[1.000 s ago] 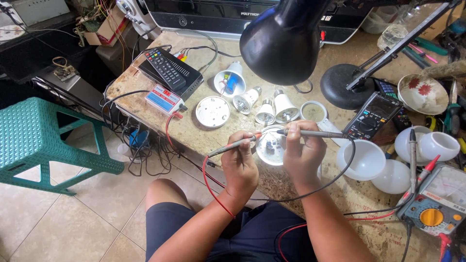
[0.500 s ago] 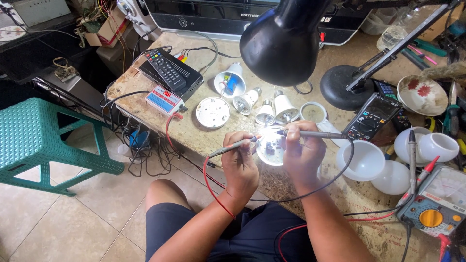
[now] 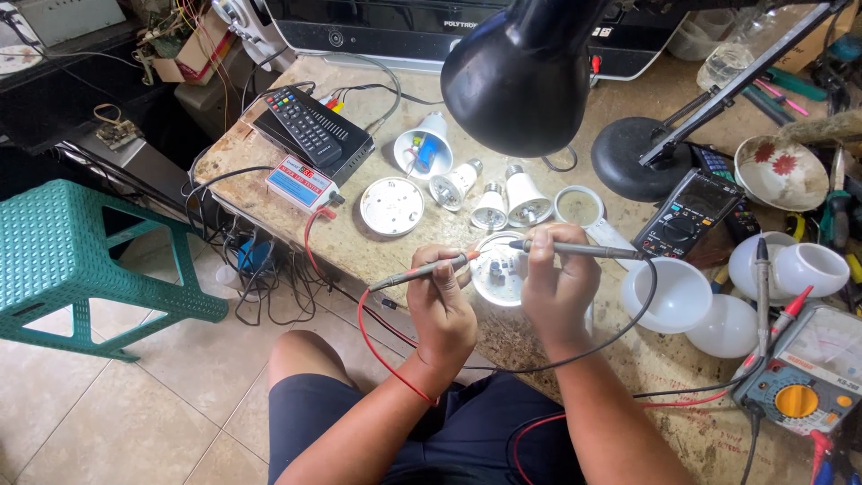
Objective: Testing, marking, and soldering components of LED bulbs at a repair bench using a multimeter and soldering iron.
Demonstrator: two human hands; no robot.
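I am seeing almost nothing shifting: my left hand (image 3: 440,305) is nudging its probe (image 3: 422,269) tip slightly along the round LED board (image 3: 499,269).

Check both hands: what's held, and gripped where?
Left hand holds a grey test probe near its tip end; right hand holds another grey probe near its tip.

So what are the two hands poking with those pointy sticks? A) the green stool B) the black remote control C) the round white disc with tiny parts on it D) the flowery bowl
C: the left hand and right hand each hold a probe whose tip points at the round white disc on the worktop, under the black lamp.
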